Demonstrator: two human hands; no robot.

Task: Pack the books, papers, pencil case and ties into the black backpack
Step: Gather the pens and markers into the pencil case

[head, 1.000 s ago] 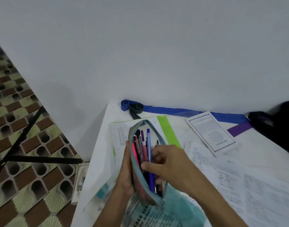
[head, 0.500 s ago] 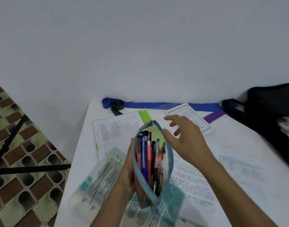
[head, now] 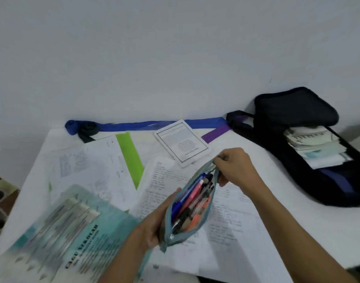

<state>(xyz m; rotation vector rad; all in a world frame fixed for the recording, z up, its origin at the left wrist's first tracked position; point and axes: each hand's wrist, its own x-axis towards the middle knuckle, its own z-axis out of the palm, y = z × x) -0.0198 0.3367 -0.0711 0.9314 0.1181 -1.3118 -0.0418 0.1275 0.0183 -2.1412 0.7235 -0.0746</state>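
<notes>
Grey-blue fabric pencil case (head: 192, 209), long and soft-sided, is held above the white table (head: 317, 231), its zip mouth gaping and stuffed with pens in blue, pink, black and orange. The left hand (head: 156, 223) grips its near end from the side and below, fingers curled round the cloth. The right hand (head: 236, 168) pinches the far end of the opening, where a zip pull would sit, though the pull itself is too small to make out. The step in hand looks like closing the case before it is packed. The black backpack (head: 297, 111) lies well apart at the right against the wall, its flap thrown back and a stack of pale books (head: 315, 148) already inside. The main risk is the zip: several pens lie high in the mouth, and a slider drawn along it could snag on a clip or cap, or jam on the cloth. If the case tips while it is open, pens could spill onto the printed white papers (head: 89, 166) spread beneath. Those loose sheets overlap untidily, and a sleeve or forearm dragged across them could push some off the near edge. A teal softcover book (head: 73, 231) lies near the table's left corner, and a long blue tie (head: 138, 126) runs along the wall with a purple tie (head: 215, 132) beside the backpack, all unpacked.
</notes>
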